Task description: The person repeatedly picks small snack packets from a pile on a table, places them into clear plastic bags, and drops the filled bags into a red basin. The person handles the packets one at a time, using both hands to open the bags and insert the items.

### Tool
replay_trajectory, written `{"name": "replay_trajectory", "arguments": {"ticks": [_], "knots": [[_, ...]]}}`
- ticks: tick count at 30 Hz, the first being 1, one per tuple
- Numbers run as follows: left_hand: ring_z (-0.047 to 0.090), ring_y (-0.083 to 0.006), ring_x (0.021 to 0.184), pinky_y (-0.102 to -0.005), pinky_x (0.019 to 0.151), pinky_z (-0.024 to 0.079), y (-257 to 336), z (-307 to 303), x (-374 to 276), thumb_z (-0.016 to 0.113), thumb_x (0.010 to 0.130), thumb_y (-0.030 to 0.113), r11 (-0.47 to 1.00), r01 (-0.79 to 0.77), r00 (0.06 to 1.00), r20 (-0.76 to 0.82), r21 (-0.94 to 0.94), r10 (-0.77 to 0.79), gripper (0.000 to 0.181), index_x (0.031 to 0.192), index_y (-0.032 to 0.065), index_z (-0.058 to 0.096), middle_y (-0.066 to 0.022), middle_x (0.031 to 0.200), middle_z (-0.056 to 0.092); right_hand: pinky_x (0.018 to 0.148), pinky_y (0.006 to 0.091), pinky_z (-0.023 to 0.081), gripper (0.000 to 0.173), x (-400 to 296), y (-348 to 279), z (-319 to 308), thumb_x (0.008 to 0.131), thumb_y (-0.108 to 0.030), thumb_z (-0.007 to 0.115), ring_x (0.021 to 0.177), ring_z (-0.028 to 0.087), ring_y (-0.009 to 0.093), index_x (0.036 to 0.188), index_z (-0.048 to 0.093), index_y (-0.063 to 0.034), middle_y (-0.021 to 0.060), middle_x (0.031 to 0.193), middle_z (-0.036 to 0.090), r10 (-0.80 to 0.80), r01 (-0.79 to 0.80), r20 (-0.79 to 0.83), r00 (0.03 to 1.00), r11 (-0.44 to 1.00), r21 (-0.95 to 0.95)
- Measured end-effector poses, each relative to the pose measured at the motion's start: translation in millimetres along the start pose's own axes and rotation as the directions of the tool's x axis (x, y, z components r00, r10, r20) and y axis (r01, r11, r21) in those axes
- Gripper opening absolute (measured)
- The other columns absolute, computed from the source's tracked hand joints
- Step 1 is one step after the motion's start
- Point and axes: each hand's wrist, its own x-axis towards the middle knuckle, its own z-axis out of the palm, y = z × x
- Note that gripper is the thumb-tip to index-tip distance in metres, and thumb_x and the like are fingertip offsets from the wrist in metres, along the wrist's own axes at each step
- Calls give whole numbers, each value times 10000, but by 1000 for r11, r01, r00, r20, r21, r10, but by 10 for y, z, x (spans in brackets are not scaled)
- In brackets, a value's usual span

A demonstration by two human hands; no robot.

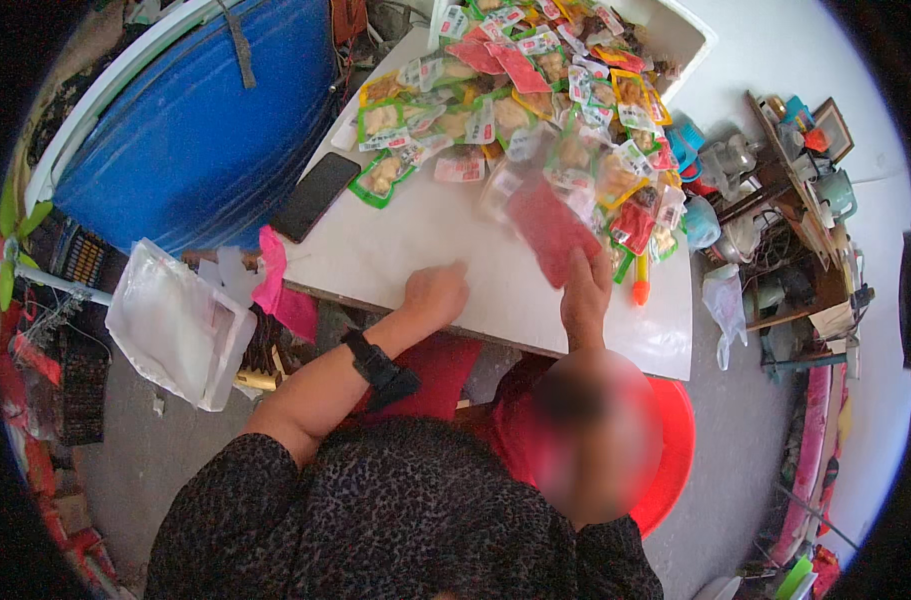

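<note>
My right hand [586, 296] grips the near end of a flat red packet [549, 229] above the white tabletop [395, 240]. The packet's far end meets a heap of small sealed food packets [515, 112], with green, yellow and red edges and printed labels. Close to the table's front edge, my left hand [436, 291] is curled with nothing visible in it; its fingertips are blurred. One green-edged packet [382, 178] lies at the left of the heap. Beside it is a black smartphone [316, 196]. An orange-tipped yellow stick-like item [640, 281] lies right of my right hand.
Behind the heap stands a white foam box [688, 37]. A large blue tub [200, 135] flanks the table's left side, near a plastic-lined white box [174, 322]. A red basin [669, 450] sits below the table's right front. Cluttered shelves [793, 187] line the right wall.
</note>
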Motion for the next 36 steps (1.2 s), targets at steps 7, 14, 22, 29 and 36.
{"name": "replay_trajectory", "arguments": {"ticks": [7, 14, 22, 29, 36], "knots": [[532, -355, 657, -459, 604, 401, 115, 27, 73, 374, 727, 153, 987, 148, 988, 52, -71, -144, 177, 799, 48, 497, -178, 674, 549, 754, 263, 399, 250, -686, 97, -140, 787, -50, 418, 849, 507, 157, 1017, 463, 36, 97, 970, 521, 328, -330, 66, 942, 875, 354], [522, -354, 707, -459, 634, 392, 73, 87, 51, 379, 738, 171, 970, 136, 990, -18, -203, -142, 191, 862, 59, 472, -181, 746, 548, 757, 268, 406, 259, -754, 235, -341, 781, -43, 425, 855, 518, 172, 1025, 455, 37, 106, 963, 530, 388, -408, 127, 913, 855, 321], [519, -341, 698, -432, 601, 410, 322, -75, -90, 428, 728, 150, 975, -80, 996, -46, -208, 72, 220, 921, 54, 470, -173, 751, 543, 741, 278, 422, 240, -600, 95, -63, 788, -33, 381, 845, 527, 182, 1000, 459, 47, 115, 939, 535, 528, -615, 315, 789, 695, 373], [517, -338, 690, -443, 583, 402, 322, -40, -128, 429, 724, 139, 976, -170, 985, -28, -136, 168, 220, 925, 55, 463, -160, 741, 535, 524, 230, 415, 160, -430, 168, 134, 783, -75, 414, 598, 507, 131, 869, 529, -3, 41, 720, 542, 591, -595, 388, 707, 794, -124], [521, -327, 705, -430, 592, 402, 237, 103, -123, 438, 723, 132, 970, -215, 976, 0, -111, 216, 283, 996, 62, 471, -153, 779, 547, 422, 217, 386, 99, -405, 521, 112, 764, -76, 443, 484, 474, 122, 775, 514, -9, 37, 646, 519, 605, -654, 476, 638, 752, -79]]}}
